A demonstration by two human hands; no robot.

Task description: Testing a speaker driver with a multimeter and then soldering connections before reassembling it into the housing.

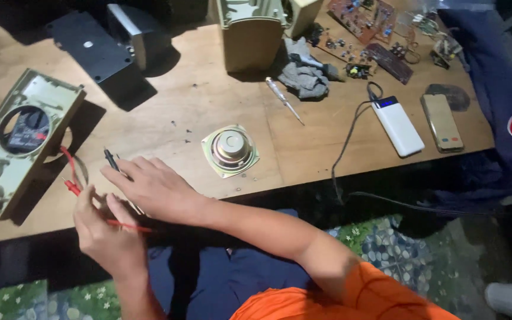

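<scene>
At seven o'clock on the worktop (208, 101), the left hand (105, 234) pinches a red probe (128, 225) while the right hand (155, 189) seemingly grips the black probe (111, 160), readying test leads; next comes steady tip placement.

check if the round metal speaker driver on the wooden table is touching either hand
No, the round metal speaker driver lies alone on the wooden table, apart from the right hand and left hand.
</scene>
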